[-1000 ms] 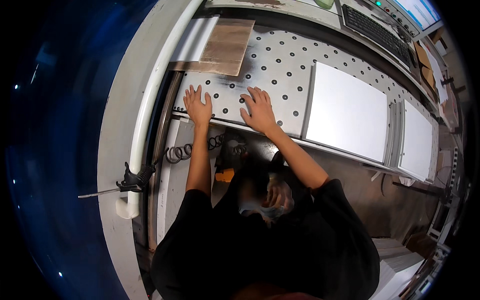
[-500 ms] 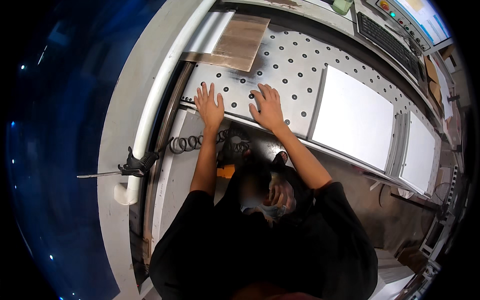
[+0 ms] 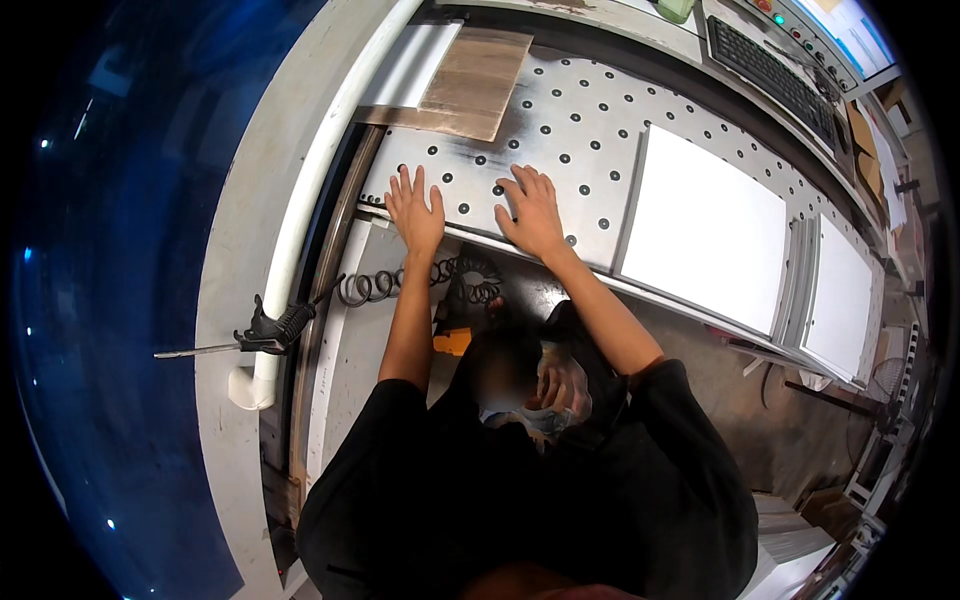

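Observation:
Both of my hands rest on the near edge of a light grey metal table (image 3: 590, 130) dotted with dark round studs. My left hand (image 3: 415, 212) lies flat at the table's left end, its fingers spread. To its right, my right hand (image 3: 532, 213) lies palm down with the thumb held apart and the fingers slightly bent. Neither holds anything. Beyond them lies a brown board (image 3: 475, 85) with a white sheet (image 3: 408, 65) along its left side. Right of my right hand is a stack of white panels (image 3: 705, 230), and past it a second white stack (image 3: 838, 295).
A white pipe (image 3: 325, 170) runs along the left side, with a black air gun (image 3: 275, 328) hanging on it. A coiled black hose (image 3: 375, 288) hangs below the table edge. Across the table are a keyboard (image 3: 770, 85), a button panel (image 3: 810, 48) and a screen (image 3: 858, 35).
The table and the things on it have shifted very slightly left in view. Both hands keep their places on the table, empty as before.

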`<state>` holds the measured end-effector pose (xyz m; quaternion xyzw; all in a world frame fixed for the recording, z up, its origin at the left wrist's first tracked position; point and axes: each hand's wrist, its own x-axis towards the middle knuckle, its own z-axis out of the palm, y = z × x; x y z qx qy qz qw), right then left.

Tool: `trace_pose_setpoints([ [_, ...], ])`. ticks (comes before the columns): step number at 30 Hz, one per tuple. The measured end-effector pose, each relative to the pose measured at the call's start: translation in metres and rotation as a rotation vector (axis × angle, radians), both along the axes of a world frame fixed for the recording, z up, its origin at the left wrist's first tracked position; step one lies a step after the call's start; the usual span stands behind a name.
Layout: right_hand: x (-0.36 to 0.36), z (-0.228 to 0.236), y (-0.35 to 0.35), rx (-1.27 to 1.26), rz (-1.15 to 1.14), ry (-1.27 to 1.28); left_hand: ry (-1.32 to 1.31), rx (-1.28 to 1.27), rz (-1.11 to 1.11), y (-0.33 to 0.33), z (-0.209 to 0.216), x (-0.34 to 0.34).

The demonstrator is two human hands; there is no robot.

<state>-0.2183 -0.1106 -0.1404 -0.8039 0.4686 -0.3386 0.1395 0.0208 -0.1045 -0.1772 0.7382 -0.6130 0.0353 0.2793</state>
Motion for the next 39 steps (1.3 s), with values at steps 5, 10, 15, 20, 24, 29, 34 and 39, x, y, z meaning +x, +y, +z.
trace_pose_setpoints([
  [5,0.0003,-0.0002,0.0,-0.001,0.0,-0.003,0.02,0.012,0.0,0.0006,0.0002,0.0001],
  [10,-0.0007,-0.0002,0.0004,-0.003,0.0,-0.011,0.015,0.019,0.001,0.0002,-0.0005,0.0003],
  [15,-0.0009,-0.001,0.001,-0.001,-0.006,-0.019,0.019,0.025,0.005,0.0002,-0.0005,-0.0005],
  [20,-0.0006,-0.0007,0.0014,0.003,-0.008,-0.019,0.02,0.019,-0.001,0.0005,-0.0004,0.0001],
  [24,-0.0004,0.0001,0.0012,0.001,-0.007,-0.02,0.026,0.02,-0.001,0.0011,0.0001,-0.0001],
  [29,-0.0007,0.0,0.0007,0.005,-0.005,-0.019,0.033,0.023,-0.003,0.0006,0.0015,-0.0011],
  [34,-0.001,-0.0011,0.0009,0.006,-0.005,-0.013,0.027,0.004,-0.001,0.0002,-0.0017,-0.0004],
  [39,-0.0008,-0.0007,0.0004,0.005,-0.002,-0.014,0.033,0.007,0.003,-0.0004,-0.0014,-0.0003],
])
